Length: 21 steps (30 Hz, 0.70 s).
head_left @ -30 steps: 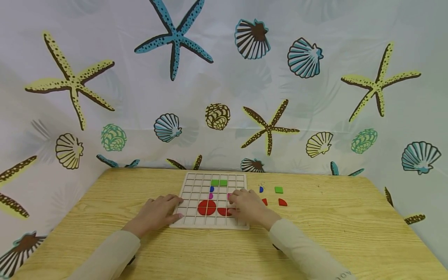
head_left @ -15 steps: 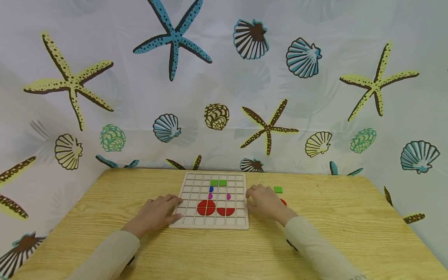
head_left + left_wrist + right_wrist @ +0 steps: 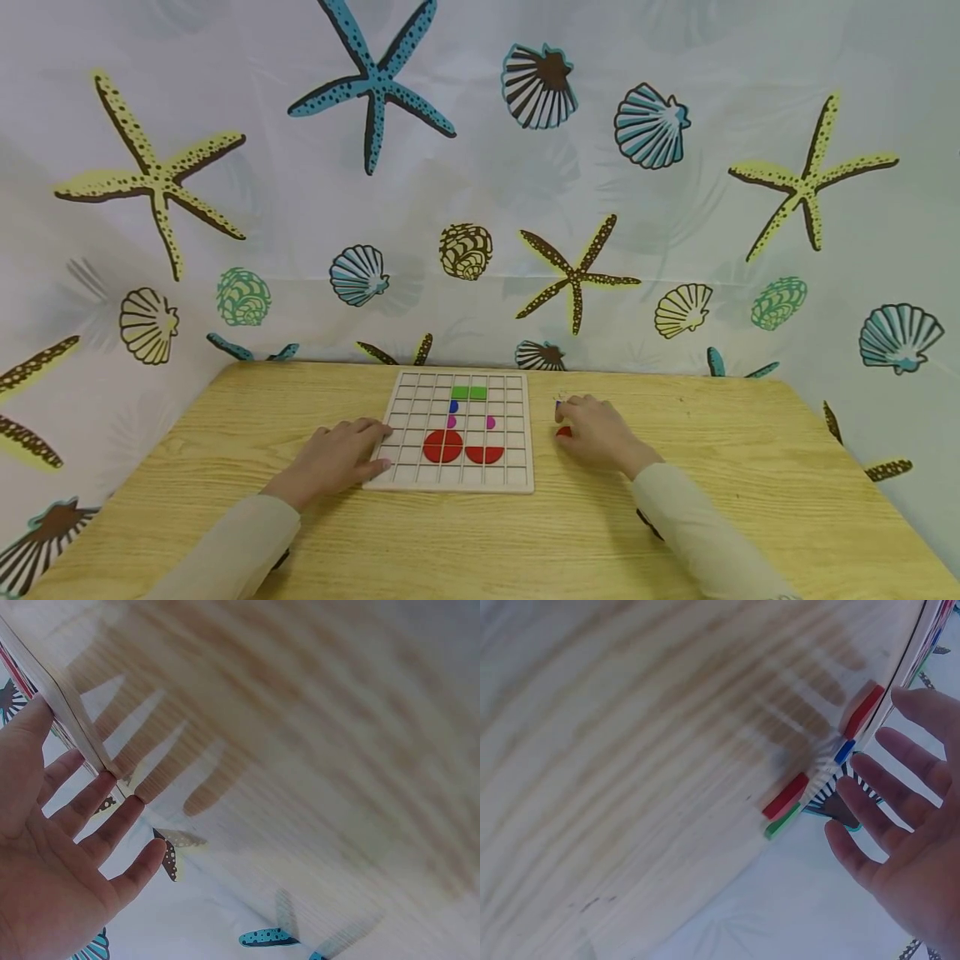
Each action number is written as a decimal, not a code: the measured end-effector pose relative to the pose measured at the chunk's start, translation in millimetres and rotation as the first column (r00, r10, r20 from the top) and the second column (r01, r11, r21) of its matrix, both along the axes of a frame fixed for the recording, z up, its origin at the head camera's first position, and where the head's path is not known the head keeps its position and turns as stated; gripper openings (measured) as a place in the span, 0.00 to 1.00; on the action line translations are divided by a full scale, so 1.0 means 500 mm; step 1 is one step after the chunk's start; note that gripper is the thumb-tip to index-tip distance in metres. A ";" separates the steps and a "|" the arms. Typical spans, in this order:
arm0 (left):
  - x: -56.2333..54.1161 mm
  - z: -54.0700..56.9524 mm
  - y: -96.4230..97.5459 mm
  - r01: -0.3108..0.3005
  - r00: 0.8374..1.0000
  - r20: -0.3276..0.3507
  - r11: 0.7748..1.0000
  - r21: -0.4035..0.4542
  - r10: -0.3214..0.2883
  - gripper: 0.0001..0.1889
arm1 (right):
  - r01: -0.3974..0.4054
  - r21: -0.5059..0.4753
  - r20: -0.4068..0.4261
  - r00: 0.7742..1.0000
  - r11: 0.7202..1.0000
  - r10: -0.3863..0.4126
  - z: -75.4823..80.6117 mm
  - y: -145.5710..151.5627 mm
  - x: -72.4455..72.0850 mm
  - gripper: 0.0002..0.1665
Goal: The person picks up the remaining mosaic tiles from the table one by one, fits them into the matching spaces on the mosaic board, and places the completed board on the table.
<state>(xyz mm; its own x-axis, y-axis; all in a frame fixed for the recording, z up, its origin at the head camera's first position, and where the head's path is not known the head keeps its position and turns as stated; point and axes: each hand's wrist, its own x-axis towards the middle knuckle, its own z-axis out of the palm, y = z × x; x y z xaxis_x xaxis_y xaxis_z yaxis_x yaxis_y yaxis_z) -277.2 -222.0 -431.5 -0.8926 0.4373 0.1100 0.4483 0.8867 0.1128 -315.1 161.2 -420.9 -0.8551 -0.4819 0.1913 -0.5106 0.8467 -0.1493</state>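
Observation:
A pale wooden grid board [image 3: 450,488] lies on the table. My left hand [image 3: 336,454] rests along its left edge, the fingertips touching the board's side in the left wrist view. On the grid sit two green squares [image 3: 468,392], a blue half-round [image 3: 453,407], magenta half-rounds [image 3: 491,422], a red disc [image 3: 442,446] and a red half-disc [image 3: 484,454]. My right hand [image 3: 600,435] hovers over the loose pieces, its fingers spread and loosely bent. A red piece [image 3: 864,711] is nearest its thumb, beside a blue piece [image 3: 844,752].
Another loose red piece [image 3: 786,796] and a green piece [image 3: 781,821] lie together on the table, hidden behind my right hand in the head view. A white curtain [image 3: 465,167] printed with starfish and shells stands behind the wooden table [image 3: 465,550].
My right hand has left the board and moved right over the loose pieces, uncovering the magenta half-round and red half-disc and now covering the green square. My left hand has stayed put.

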 end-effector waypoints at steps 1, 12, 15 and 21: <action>-0.001 0.000 0.000 -0.001 1.000 0.000 1.000 -0.001 0.001 0.25 | 0.002 0.001 0.004 1.000 1.000 -0.002 0.000 0.003 0.000 0.11; 0.000 0.001 0.001 -0.009 1.000 0.006 1.000 0.000 0.009 0.25 | -0.004 0.039 0.034 0.999 0.999 0.003 -0.001 0.022 -0.003 0.12; 0.000 0.001 0.000 -0.005 1.000 0.004 1.000 0.001 0.005 0.25 | 0.008 0.048 0.047 0.999 0.999 -0.010 -0.004 0.022 -0.004 0.11; 0.003 0.003 0.001 0.001 1.000 -0.002 1.000 0.006 -0.001 0.25 | 0.004 0.050 0.044 0.999 0.999 -0.006 -0.007 0.023 -0.006 0.09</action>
